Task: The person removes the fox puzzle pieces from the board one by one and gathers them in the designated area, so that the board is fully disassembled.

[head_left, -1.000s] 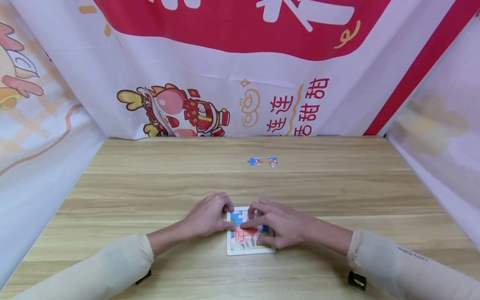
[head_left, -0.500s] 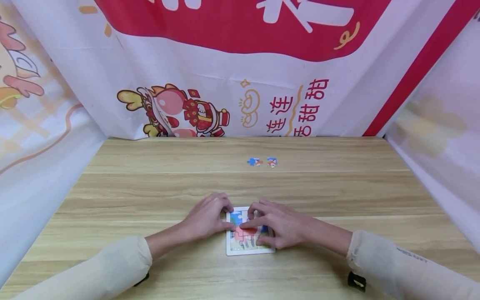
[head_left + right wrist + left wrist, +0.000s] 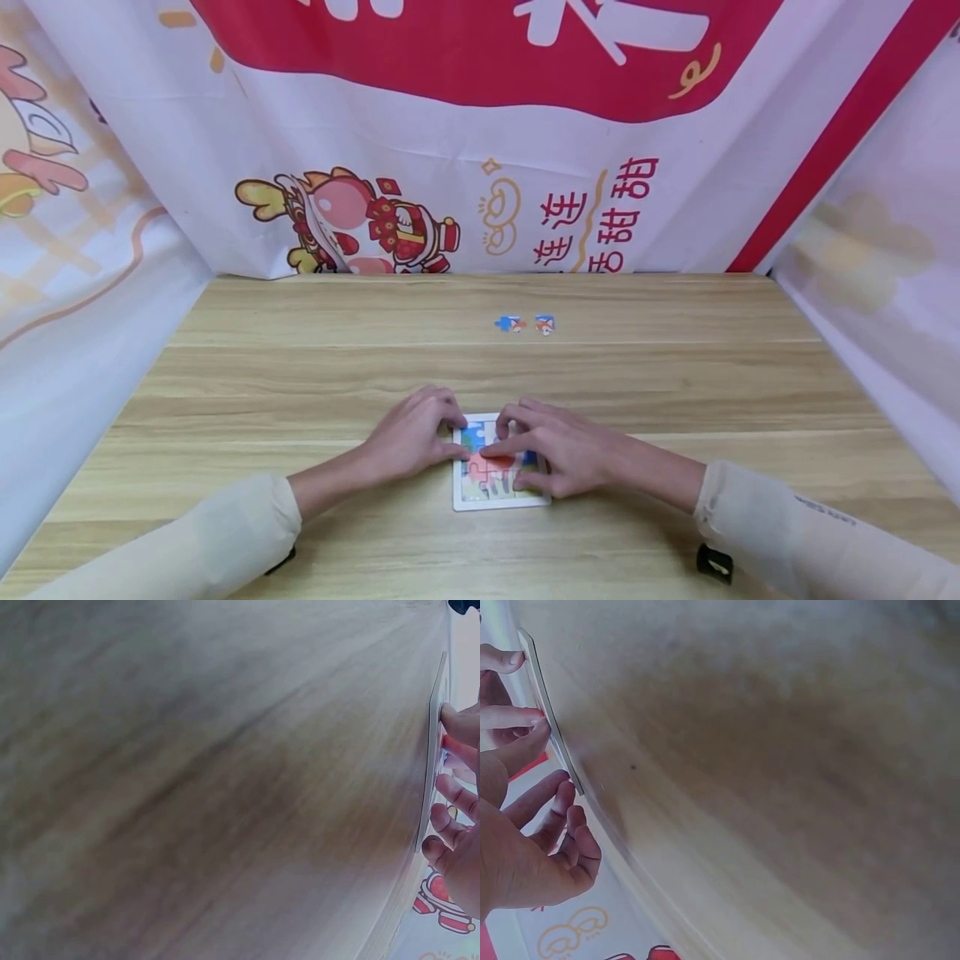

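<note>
A small jigsaw puzzle in a white-rimmed tray (image 3: pixel 501 504) lies flat on the wooden table, its picture showing pink, blue and green. My left hand (image 3: pixel 415 433) holds the tray's left side, thumb on the rim and index finger by the upper left corner. From the right, my right hand (image 3: pixel 570 450) rests its fingertips on the puzzle, the index finger reaching to the middle and the thumb lower down. That hand hides the right part of the picture. Both wrist views show the tray edge-on, as a thin pale edge (image 3: pixel 555 735) beside the fingers.
Two loose jigsaw pieces, a blue and orange one (image 3: pixel 508 323) and another (image 3: pixel 545 324), lie farther back on the table (image 3: pixel 300 375). Printed cloth (image 3: pixel 420 133) hangs behind the table and along both sides.
The left hand and sleeve have shifted very slightly to the left. The right hand, the tray and the loose pieces stay where they were.
</note>
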